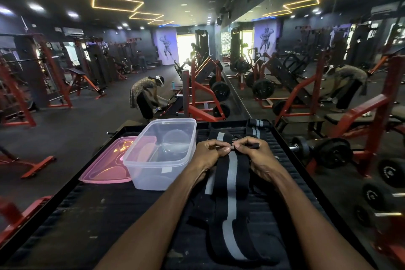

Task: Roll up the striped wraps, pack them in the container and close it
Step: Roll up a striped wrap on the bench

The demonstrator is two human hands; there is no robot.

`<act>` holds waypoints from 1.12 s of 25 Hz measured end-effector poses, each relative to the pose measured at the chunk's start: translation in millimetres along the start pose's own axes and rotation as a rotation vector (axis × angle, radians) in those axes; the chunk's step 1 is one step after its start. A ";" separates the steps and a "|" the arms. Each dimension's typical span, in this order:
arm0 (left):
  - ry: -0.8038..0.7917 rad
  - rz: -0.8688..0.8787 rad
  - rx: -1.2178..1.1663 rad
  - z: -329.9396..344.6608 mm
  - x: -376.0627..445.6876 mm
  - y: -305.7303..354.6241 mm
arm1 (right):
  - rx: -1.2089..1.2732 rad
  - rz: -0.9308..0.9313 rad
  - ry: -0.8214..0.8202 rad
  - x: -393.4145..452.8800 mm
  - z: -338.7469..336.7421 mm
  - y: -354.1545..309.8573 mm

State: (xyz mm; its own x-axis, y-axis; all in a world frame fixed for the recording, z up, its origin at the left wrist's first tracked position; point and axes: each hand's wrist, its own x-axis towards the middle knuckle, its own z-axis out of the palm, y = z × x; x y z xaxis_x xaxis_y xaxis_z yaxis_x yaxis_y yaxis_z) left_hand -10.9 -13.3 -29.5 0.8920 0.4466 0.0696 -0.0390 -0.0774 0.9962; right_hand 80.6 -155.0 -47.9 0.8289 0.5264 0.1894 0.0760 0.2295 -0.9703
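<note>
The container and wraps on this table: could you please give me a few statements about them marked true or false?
1. The container is open, with no lid on it. True.
2. The pink lid lies to the right of the container. False: it lies to its left, flat on the table.
3. Both hands pinch the far end of a wrap. True: the left hand and right hand meet at its end.
4. A rolled wrap already sits in the container. False: no wrap is inside it.
5. Another wrap lies at the table's far edge. True.
</note>
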 end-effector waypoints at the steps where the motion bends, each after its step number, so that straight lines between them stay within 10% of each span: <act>1: -0.010 -0.036 -0.052 0.6 0.2 -0.2 | -0.003 -0.032 0.012 0.7 0.5 0.0; 19: 0.042 -0.089 -0.075 0.0 -2.1 5.6 | 0.085 0.140 -0.051 -9.1 4.9 -11.6; 28: -0.381 -0.422 0.133 -8.1 -30.5 13.4 | 0.197 0.088 0.187 -11.7 2.6 -17.5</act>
State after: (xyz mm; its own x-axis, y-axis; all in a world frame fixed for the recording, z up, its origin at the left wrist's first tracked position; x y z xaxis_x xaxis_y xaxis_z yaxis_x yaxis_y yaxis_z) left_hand -42.3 -20.7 -17.9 0.9180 0.1132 -0.3800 0.3899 -0.0843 0.9170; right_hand 68.1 -163.1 -32.8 0.9167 0.3954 0.0575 -0.0942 0.3538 -0.9306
